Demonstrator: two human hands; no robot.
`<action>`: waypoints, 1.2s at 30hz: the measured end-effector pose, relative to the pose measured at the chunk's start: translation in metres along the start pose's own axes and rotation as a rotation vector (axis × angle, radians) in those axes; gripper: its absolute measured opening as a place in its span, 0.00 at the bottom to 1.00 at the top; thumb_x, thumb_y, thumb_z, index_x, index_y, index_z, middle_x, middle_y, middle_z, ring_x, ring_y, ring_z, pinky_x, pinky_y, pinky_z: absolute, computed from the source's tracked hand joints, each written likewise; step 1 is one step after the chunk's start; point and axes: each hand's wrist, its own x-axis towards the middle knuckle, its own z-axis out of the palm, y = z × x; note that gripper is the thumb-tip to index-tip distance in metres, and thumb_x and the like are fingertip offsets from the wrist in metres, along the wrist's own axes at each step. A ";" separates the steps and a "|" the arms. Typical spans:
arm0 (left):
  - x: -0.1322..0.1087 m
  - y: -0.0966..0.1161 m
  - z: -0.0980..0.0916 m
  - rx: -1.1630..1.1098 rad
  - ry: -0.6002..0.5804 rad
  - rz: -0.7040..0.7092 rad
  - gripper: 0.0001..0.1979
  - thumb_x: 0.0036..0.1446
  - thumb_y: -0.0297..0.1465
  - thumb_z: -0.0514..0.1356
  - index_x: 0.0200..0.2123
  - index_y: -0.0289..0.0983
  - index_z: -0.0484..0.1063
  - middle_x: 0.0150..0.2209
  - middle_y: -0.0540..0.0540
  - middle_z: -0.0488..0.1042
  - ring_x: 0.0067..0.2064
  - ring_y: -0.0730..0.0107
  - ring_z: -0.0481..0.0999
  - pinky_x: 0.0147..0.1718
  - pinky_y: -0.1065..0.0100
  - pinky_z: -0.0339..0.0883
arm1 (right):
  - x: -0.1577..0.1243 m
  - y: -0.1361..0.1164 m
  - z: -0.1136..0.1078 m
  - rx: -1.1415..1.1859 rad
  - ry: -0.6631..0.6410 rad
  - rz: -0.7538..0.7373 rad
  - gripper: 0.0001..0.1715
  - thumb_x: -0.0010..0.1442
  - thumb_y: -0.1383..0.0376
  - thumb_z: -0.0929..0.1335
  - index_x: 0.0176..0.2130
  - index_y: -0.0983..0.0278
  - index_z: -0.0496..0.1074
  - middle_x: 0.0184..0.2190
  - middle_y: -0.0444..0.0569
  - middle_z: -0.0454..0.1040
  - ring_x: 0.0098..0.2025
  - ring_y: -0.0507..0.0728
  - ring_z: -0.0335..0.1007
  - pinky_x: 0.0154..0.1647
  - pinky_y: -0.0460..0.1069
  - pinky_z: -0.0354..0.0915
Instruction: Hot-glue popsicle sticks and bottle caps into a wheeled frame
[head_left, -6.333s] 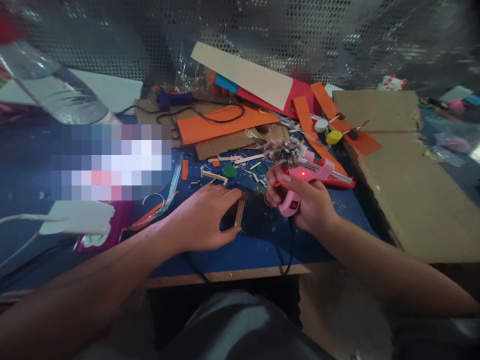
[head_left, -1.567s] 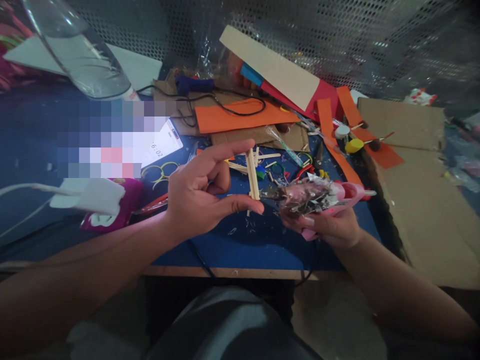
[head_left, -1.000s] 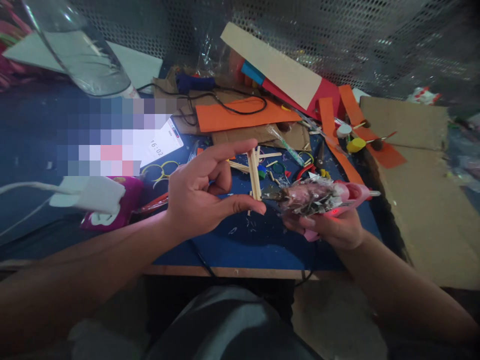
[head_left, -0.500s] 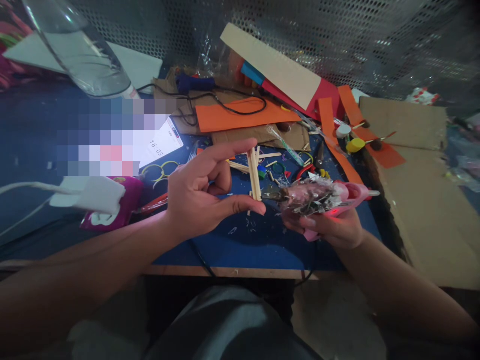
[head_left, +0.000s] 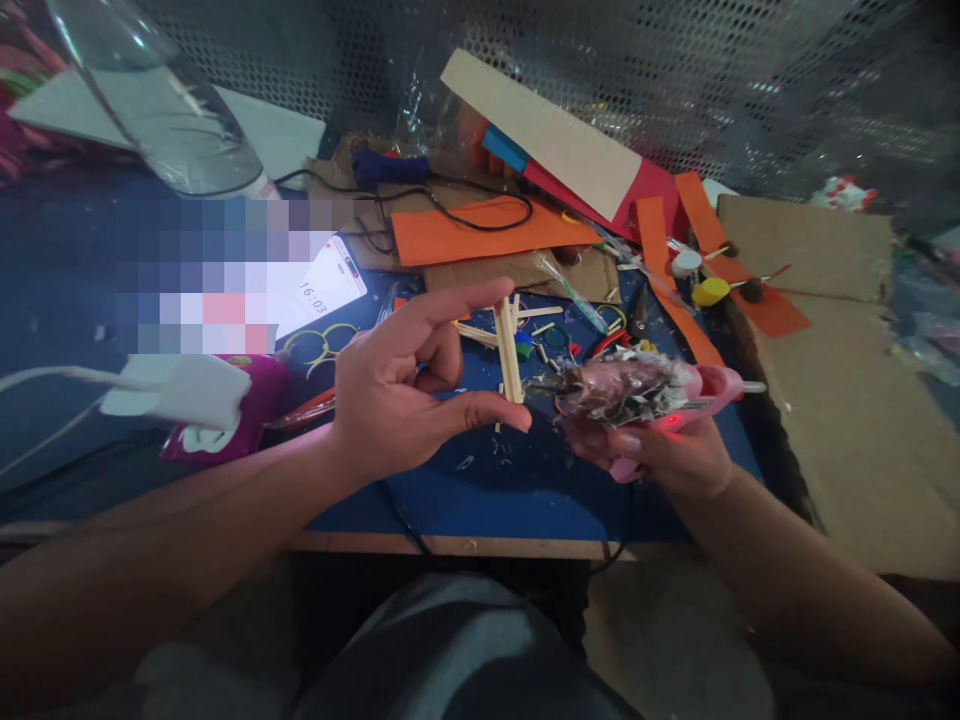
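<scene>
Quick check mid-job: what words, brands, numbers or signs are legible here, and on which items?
"16:03": on the lit phone screen.
Phone screen, smaller text above the time: too small to read.
Glue gun, markings on its side: too small and blurred to read.
Bottle, reddish print: too blurred to read.
Pixelated patch: nothing readable.

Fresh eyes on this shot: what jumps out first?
Probably the pink glue gun in the right hand, its red light glowing and its nozzle pointing at the thin wooden sticks pinched in the left hand. Next, the bright phone screen reading 16:03 at left, then the orange sheet on cardboard behind the hands.
</scene>
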 end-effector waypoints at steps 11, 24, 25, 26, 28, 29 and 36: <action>0.000 -0.003 0.001 -0.004 0.006 0.027 0.39 0.51 0.44 0.82 0.64 0.44 0.79 0.23 0.60 0.55 0.23 0.77 0.56 0.24 0.65 0.51 | 0.001 0.005 -0.004 -0.033 -0.087 -0.039 0.24 0.65 0.50 0.78 0.59 0.48 0.83 0.27 0.41 0.77 0.19 0.49 0.63 0.16 0.45 0.58; 0.000 -0.002 0.001 -0.026 -0.018 0.018 0.40 0.49 0.42 0.83 0.65 0.44 0.79 0.22 0.60 0.53 0.23 0.77 0.55 0.23 0.67 0.51 | -0.001 0.005 -0.005 -0.068 -0.081 0.000 0.26 0.65 0.49 0.77 0.60 0.51 0.82 0.27 0.42 0.78 0.19 0.49 0.61 0.15 0.45 0.58; 0.000 -0.002 0.001 -0.030 -0.021 0.021 0.40 0.49 0.42 0.83 0.65 0.44 0.79 0.22 0.60 0.53 0.23 0.77 0.55 0.23 0.67 0.51 | 0.000 0.005 -0.005 -0.070 -0.072 0.003 0.26 0.65 0.49 0.77 0.59 0.51 0.82 0.27 0.42 0.78 0.19 0.49 0.61 0.15 0.45 0.58; 0.000 -0.003 0.001 -0.033 -0.021 0.023 0.40 0.49 0.42 0.83 0.65 0.44 0.79 0.22 0.60 0.53 0.23 0.77 0.55 0.23 0.67 0.51 | 0.000 0.005 -0.005 -0.070 -0.066 0.013 0.26 0.65 0.49 0.77 0.60 0.51 0.82 0.26 0.42 0.77 0.19 0.49 0.61 0.15 0.45 0.58; 0.000 -0.003 0.001 -0.038 -0.022 0.026 0.40 0.49 0.42 0.83 0.64 0.44 0.79 0.22 0.61 0.54 0.22 0.77 0.55 0.23 0.68 0.52 | -0.001 0.005 -0.005 -0.069 -0.065 0.026 0.27 0.64 0.49 0.77 0.60 0.52 0.82 0.26 0.42 0.77 0.19 0.49 0.61 0.15 0.45 0.57; 0.000 -0.003 0.001 -0.038 -0.025 0.026 0.40 0.48 0.43 0.83 0.64 0.44 0.79 0.21 0.61 0.54 0.22 0.77 0.55 0.23 0.68 0.52 | -0.001 0.005 -0.006 -0.069 -0.067 0.029 0.28 0.64 0.48 0.77 0.60 0.52 0.82 0.26 0.42 0.77 0.19 0.49 0.61 0.15 0.45 0.57; 0.001 -0.002 0.001 -0.040 -0.039 0.054 0.39 0.50 0.43 0.82 0.65 0.45 0.79 0.22 0.61 0.53 0.22 0.78 0.55 0.23 0.67 0.51 | -0.003 0.005 -0.006 -0.055 -0.063 0.009 0.25 0.64 0.50 0.78 0.59 0.51 0.83 0.25 0.40 0.76 0.19 0.48 0.60 0.15 0.44 0.58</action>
